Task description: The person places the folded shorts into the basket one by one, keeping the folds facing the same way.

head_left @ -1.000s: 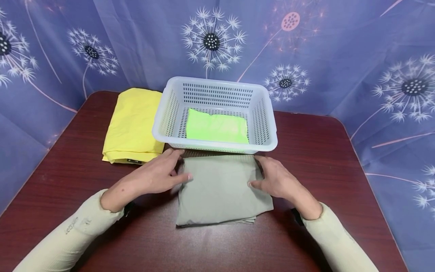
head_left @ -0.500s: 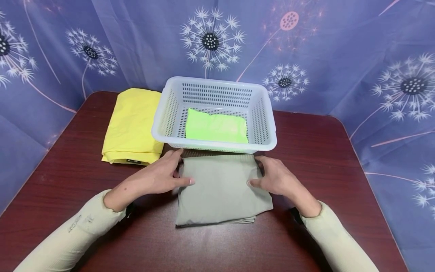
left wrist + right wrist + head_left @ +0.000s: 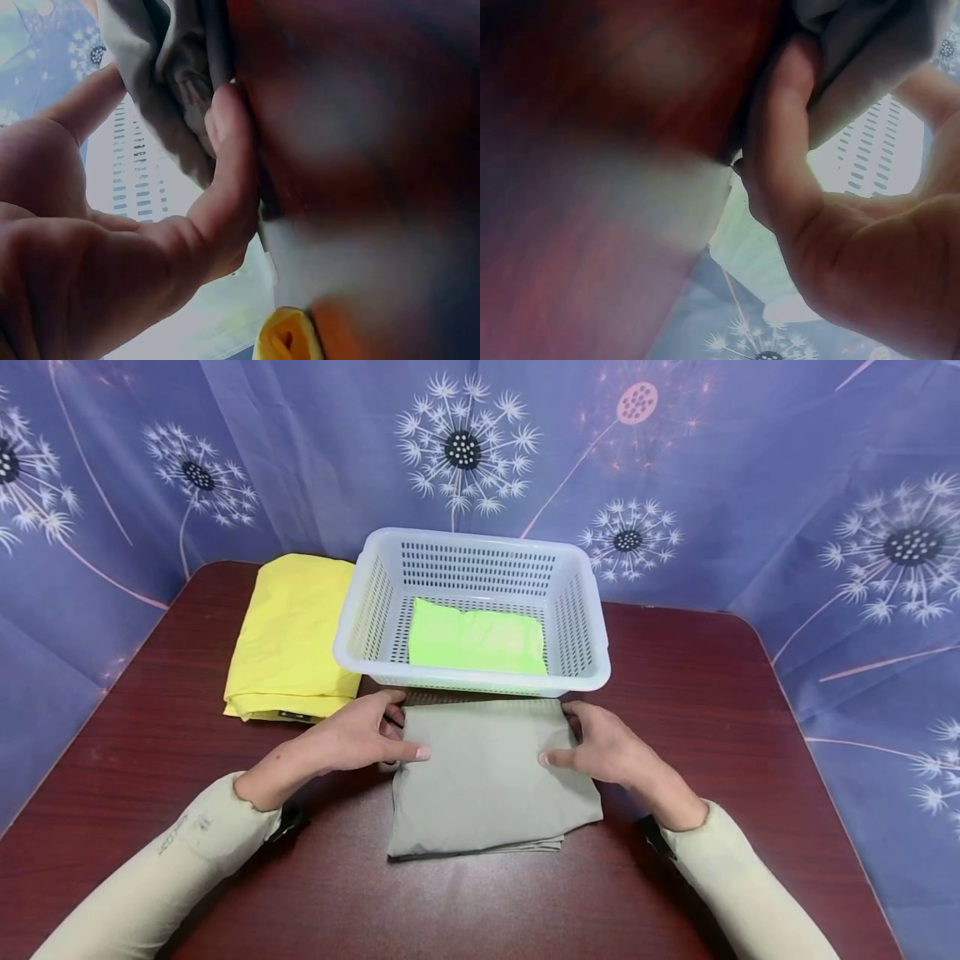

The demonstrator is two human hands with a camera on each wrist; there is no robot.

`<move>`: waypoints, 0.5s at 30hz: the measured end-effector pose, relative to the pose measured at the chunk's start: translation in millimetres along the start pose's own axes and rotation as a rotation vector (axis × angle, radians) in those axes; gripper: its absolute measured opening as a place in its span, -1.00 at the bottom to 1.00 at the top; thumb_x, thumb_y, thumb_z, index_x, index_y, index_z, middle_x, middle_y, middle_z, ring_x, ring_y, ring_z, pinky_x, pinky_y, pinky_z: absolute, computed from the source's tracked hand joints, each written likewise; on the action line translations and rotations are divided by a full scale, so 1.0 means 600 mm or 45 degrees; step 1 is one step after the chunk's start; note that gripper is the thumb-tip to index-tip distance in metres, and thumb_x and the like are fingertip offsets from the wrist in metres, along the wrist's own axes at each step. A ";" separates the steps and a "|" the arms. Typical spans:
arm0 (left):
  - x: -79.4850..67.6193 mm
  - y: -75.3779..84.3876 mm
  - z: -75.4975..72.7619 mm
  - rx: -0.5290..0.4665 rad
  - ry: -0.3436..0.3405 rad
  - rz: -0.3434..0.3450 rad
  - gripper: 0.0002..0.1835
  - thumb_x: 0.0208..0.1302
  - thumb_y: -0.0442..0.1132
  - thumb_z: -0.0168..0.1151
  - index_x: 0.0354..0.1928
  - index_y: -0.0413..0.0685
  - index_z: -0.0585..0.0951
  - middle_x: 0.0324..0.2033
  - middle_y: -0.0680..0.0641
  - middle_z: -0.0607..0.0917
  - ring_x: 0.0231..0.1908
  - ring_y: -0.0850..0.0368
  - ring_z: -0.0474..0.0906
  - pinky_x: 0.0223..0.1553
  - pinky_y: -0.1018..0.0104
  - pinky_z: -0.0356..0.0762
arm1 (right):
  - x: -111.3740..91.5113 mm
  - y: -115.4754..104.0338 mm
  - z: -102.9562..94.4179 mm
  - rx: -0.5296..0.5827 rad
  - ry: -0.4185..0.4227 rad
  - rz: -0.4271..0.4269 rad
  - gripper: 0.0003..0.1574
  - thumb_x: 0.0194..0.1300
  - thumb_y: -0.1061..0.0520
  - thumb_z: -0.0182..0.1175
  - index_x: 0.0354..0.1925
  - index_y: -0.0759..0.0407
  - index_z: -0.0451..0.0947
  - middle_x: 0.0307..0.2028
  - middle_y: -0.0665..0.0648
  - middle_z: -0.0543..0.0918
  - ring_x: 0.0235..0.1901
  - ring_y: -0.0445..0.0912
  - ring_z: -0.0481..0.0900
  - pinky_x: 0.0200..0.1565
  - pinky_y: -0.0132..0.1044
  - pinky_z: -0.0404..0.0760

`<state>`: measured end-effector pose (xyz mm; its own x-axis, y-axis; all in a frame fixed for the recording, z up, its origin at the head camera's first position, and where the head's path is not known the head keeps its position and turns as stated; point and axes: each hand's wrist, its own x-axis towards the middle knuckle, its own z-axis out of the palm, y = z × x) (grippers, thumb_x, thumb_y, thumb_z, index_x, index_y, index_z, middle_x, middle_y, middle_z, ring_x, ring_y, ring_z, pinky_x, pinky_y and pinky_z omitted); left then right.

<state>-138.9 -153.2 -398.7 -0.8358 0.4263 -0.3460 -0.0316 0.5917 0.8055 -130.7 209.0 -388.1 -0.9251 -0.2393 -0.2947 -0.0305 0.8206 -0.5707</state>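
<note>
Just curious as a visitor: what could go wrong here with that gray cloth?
The gray cloth might sag in the middle if lifted, since the left hand and right hand grip only its sides. Layers show unevenly at its near edge and could slip. The white basket, close behind, could get bumped.

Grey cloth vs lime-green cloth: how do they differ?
Colour: the grey cloth is muted; the lime-green cloth is bright.
Place: grey lies on the table, in front of the basket; lime-green lies inside it.
Contact: left hand and right hand grip grey; neither touches lime-green.
Shared: both look folded.
</note>
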 end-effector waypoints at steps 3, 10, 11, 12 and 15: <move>0.002 -0.001 0.001 -0.011 0.021 -0.012 0.15 0.19 0.04 0.63 0.59 -0.38 0.14 0.17 -0.27 0.58 -0.10 0.07 0.66 -0.08 0.22 0.63 | 0.003 0.001 0.000 0.050 -0.018 0.008 0.00 0.17 0.02 0.60 0.38 0.44 0.37 0.10 0.35 0.61 0.05 0.16 0.58 0.11 0.07 0.57; 0.002 0.003 0.004 0.099 0.049 0.004 0.09 0.14 0.03 0.66 0.52 -0.38 0.27 0.08 -0.21 0.61 -0.14 0.10 0.65 -0.06 0.21 0.62 | 0.008 0.004 0.003 0.144 -0.063 0.027 -0.04 0.19 0.12 0.57 0.37 0.50 0.34 0.17 0.42 0.60 0.13 0.20 0.58 0.15 0.08 0.58; 0.002 0.004 0.004 0.122 0.050 0.001 0.08 0.13 0.04 0.66 0.51 -0.38 0.28 0.06 -0.20 0.62 -0.14 0.10 0.65 -0.06 0.20 0.62 | 0.008 0.004 0.003 0.166 -0.072 0.020 -0.07 0.19 0.14 0.56 0.36 0.50 0.36 0.17 0.42 0.60 0.13 0.20 0.58 0.15 0.07 0.59; 0.002 0.004 0.004 0.143 0.049 0.000 0.07 0.13 0.05 0.65 0.50 -0.38 0.30 0.05 -0.19 0.63 -0.14 0.10 0.65 -0.05 0.19 0.62 | 0.009 0.004 0.004 0.185 -0.078 0.014 -0.09 0.20 0.16 0.55 0.35 0.51 0.37 0.16 0.41 0.61 0.11 0.18 0.59 0.14 0.05 0.59; 0.004 0.005 0.003 0.189 0.047 -0.005 0.05 0.12 0.08 0.66 0.46 -0.39 0.36 -0.01 -0.16 0.66 -0.13 0.10 0.65 -0.03 0.16 0.62 | 0.010 0.006 0.005 0.247 -0.106 -0.028 -0.32 0.21 0.22 0.52 0.20 0.46 0.48 0.01 0.32 0.67 -0.06 0.10 0.62 0.02 -0.04 0.60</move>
<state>-139.7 -149.0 -398.0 -0.8555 0.3998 -0.3292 0.0441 0.6895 0.7230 -135.1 208.8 -394.0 -0.8902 -0.3048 -0.3386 0.0307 0.7015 -0.7120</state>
